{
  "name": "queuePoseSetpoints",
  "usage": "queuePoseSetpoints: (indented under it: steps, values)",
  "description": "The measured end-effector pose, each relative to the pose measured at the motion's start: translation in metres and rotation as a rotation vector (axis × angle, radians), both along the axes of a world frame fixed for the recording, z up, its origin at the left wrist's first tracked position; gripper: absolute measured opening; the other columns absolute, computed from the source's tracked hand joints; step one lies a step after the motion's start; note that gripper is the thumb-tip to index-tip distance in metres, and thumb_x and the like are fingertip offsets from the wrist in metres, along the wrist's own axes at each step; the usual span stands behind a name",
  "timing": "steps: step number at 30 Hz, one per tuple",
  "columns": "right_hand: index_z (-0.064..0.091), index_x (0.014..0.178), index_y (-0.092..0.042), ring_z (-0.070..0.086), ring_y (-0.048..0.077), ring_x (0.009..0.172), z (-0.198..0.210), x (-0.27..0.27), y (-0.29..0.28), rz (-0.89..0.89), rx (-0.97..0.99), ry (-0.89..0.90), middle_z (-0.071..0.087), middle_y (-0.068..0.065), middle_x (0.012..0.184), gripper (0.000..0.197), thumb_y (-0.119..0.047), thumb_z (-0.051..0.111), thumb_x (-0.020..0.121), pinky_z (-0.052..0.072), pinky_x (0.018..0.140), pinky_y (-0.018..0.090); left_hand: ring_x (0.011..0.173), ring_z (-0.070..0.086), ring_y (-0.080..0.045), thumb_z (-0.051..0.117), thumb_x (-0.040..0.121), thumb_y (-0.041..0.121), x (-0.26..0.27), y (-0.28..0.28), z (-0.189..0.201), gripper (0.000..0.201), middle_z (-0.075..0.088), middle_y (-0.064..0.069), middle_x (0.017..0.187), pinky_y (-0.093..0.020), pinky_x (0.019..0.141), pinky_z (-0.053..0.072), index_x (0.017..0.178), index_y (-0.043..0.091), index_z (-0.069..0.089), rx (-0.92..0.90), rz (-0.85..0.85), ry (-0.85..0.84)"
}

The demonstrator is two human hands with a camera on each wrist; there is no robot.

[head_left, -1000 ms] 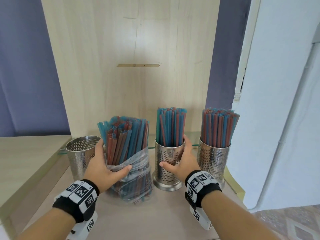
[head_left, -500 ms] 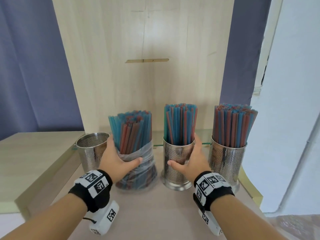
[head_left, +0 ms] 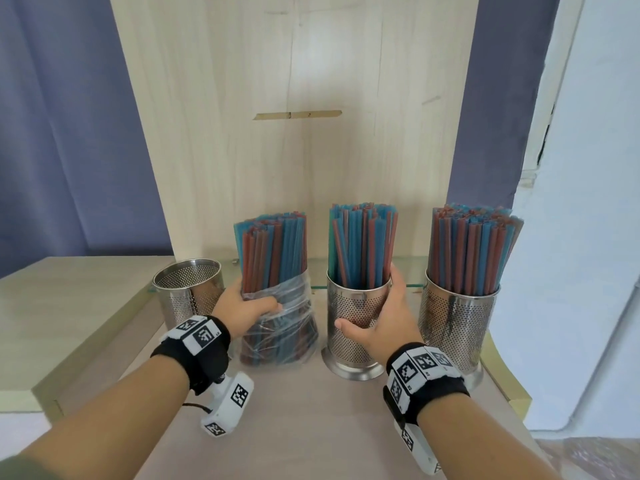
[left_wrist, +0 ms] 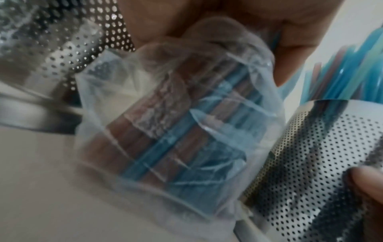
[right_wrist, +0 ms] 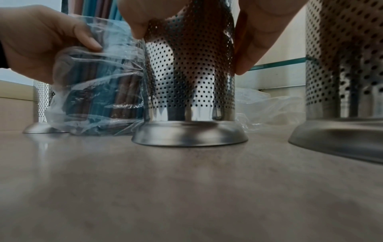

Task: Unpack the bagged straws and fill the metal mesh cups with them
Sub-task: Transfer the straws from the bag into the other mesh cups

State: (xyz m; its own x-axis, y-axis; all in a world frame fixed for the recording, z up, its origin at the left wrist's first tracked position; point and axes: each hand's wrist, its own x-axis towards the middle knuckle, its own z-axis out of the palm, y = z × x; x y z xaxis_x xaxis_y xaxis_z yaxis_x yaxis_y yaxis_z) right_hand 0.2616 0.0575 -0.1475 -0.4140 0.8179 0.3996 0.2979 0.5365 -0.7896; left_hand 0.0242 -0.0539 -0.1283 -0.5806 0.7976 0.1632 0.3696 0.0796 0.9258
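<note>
A pale worktop point(head_left: 311, 410) is carrying everything, with a tall wooden panel point(head_left: 294, 133) standing along its back edge. Three metal mesh cups are standing in a row near that back edge. The right cup point(head_left: 457, 327), towards the right edge, is holding a full bunch of red and blue straws. The middle cup point(head_left: 356, 317) is standing upright on its flared base and is also holding a bunch of straws point(head_left: 363, 244). The left cup point(head_left: 188, 292), towards the left edge, is showing only its bare perforated inside.

Between the left cup and the middle cup, the bagged straws point(head_left: 277, 306) are standing on end on the worktop, their tops sticking out above the crumpled clear plastic bunched around their lower half. A loose piece of clear plastic point(right_wrist: 269, 109) is lying on the worktop behind, between the middle and right cups.

The left hand point(head_left: 242, 310) is gripping the bagged straws around the middle, fingers and thumb curled over the plastic. The right hand point(head_left: 381, 320) is wrapping around the middle cup, thumb on its near wall and fingers round its right side up to the rim.
</note>
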Motion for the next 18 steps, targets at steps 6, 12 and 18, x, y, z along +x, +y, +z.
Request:
queuePoseSetpoints:
  steps: [6,12,18]
  values:
    - [0.002,0.153,-0.032,0.039,0.017,0.137,0.002,0.001,-0.002,-0.019,-0.006,-0.040,0.033,-0.003,0.153,0.129,-0.042,0.090,0.060,0.036,0.110,0.033,0.094,0.068,-0.019,0.085,0.045,0.030,-0.005,0.003,0.012,0.069,0.072,-0.001,0.100,-0.028,0.083,0.051,0.109,0.018,0.064,-0.112,-0.018,-0.001]
    - [0.002,0.153,-0.032,0.038,0.016,0.137,0.002,0.000,-0.001,-0.019,-0.003,-0.037,0.033,-0.003,0.152,0.129,-0.043,0.090,0.059,0.035,0.110,0.031,0.099,0.061,-0.018,0.091,0.055,0.025,0.009,0.005,0.019,0.086,0.063,-0.001,0.110,-0.031,0.090,0.046,0.128,0.009,0.046,-0.051,0.134,0.058]
    - [0.001,0.153,-0.032,0.038,0.015,0.138,0.001,0.000,0.001,-0.010,-0.013,-0.039,0.034,-0.004,0.153,0.130,-0.044,0.090,0.058,0.035,0.112,0.032,0.102,0.061,-0.011,0.083,0.059,0.029,0.022,0.008,0.029,0.092,0.058,0.007,0.115,-0.034,0.094,0.054,0.135,0.024,0.032,0.178,0.189,0.354]
